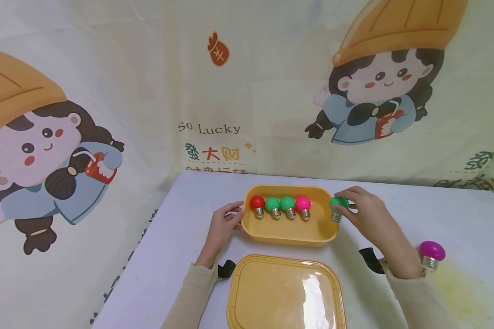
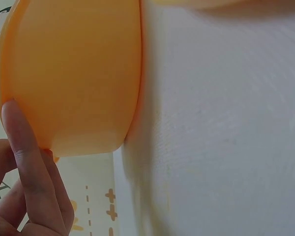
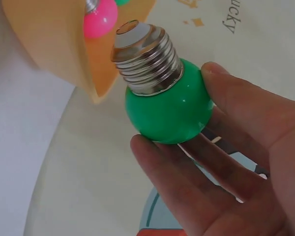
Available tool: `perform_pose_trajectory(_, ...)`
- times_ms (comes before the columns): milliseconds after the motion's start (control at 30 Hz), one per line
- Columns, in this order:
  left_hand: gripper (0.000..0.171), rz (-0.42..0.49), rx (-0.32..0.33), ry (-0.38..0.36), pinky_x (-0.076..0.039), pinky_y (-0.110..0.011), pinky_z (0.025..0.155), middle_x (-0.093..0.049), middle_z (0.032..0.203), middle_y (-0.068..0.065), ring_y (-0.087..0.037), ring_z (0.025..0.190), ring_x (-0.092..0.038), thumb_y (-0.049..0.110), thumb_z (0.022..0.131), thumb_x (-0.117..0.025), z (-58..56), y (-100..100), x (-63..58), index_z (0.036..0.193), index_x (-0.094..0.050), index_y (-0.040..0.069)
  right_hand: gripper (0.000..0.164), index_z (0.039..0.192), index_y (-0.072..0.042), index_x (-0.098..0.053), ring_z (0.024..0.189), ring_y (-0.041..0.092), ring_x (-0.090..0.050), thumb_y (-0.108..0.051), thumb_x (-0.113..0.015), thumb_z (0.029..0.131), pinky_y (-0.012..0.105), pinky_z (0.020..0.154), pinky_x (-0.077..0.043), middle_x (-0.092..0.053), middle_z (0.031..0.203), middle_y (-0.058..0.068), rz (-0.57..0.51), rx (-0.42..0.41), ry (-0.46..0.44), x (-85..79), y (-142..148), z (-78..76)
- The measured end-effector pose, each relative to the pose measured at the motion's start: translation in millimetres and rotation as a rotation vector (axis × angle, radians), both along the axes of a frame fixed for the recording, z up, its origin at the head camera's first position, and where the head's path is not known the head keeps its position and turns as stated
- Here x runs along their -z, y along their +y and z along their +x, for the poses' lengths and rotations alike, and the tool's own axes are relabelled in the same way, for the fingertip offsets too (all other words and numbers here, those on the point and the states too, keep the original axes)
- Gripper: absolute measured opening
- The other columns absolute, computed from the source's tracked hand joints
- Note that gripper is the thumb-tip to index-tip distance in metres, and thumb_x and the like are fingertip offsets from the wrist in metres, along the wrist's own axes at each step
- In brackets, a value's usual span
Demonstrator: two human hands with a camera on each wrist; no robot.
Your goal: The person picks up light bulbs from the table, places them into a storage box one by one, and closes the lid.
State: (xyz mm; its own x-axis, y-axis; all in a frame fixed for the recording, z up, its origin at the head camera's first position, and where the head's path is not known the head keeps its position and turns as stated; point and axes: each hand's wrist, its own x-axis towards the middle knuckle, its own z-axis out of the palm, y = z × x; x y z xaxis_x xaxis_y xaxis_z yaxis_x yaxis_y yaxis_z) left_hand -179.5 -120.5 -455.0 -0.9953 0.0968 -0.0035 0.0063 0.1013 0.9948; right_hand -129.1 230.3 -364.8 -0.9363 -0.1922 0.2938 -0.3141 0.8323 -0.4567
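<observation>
A green light bulb (image 3: pixel 169 103) is pinched between the thumb and fingers of my right hand (image 1: pixel 368 210), its metal screw base pointing down in the head view. It is at the right end of a yellow plastic box (image 1: pixel 288 237). Inside, a red bulb (image 1: pixel 257 203), two green bulbs (image 1: pixel 272 204) (image 1: pixel 287 204) and a pink bulb (image 1: pixel 303 204) lie in a row, bases toward me. At the box's left end, my left hand (image 1: pixel 225 221) touches the outer wall with its fingers extended, as the left wrist view shows.
In front of the box lies a flat yellow lid (image 1: pixel 271 292). A magenta bulb (image 1: pixel 432 251) lies on the white table (image 1: pixel 469 219) beside my right forearm. Behind the table hangs a printed cloth (image 1: pixel 271 91) with cartoon figures.
</observation>
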Motion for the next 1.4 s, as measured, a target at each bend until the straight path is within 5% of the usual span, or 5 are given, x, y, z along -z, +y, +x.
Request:
perform_pose_trajectory(433, 0.036, -0.007, 0.008, 0.010, -0.061, -0.029, 0.059, -0.060, 0.106, -0.018, -0.015, 0.066, -0.061, 0.007, 0.094, -0.067, 0.2, 0, 0.2, 0.129, -0.063, -0.001, 0.030, 0.108, 0.002, -0.070, 0.094, 0.036, -0.065, -0.015, -0.079, 0.085, 0.050, 0.081, -0.061, -0.065, 0.108, 0.019, 0.005, -0.018, -0.065, 14.8, -13, -15.4)
perform_pose_trajectory(900, 0.036, -0.021, 0.016, 0.014, -0.062, -0.032, 0.061, -0.060, 0.106, -0.019, -0.014, 0.066, -0.062, 0.008, 0.095, -0.067, -0.8, -1, 0.4, 0.129, -0.063, 0.000, 0.026, 0.101, 0.001, -0.072, 0.079, 0.023, -0.059, -0.013, -0.081, 0.081, 0.041, 0.075, -0.061, -0.063, 0.092, 0.010, 0.076, -0.094, -0.036, 29.8, -27, -31.6)
perform_pose_trajectory(1200, 0.036, -0.023, 0.011, 0.016, -0.062, -0.031, 0.060, -0.061, 0.107, -0.019, -0.014, 0.065, -0.062, 0.006, 0.095, -0.066, -0.7, -1, 1.1, 0.130, -0.063, -0.001, 0.028, 0.103, 0.000, -0.073, 0.084, 0.024, -0.058, -0.013, -0.082, 0.081, 0.045, 0.083, -0.060, -0.065, 0.093, 0.008, 0.138, -0.088, -0.127, 34.3, -34, -38.1)
perform_pose_trajectory(1400, 0.037, -0.032, 0.014, 0.010, -0.062, -0.030, 0.059, -0.061, 0.108, -0.018, -0.013, 0.063, -0.062, 0.007, 0.095, -0.067, -1.2, 0, 1.0, 0.131, -0.062, -0.001, 0.027, 0.101, 0.001, -0.074, 0.083, 0.025, -0.060, -0.011, -0.083, 0.079, 0.046, 0.082, -0.060, -0.066, 0.095, 0.011, 0.191, -0.115, -0.100, 37.6, -36, -39.9)
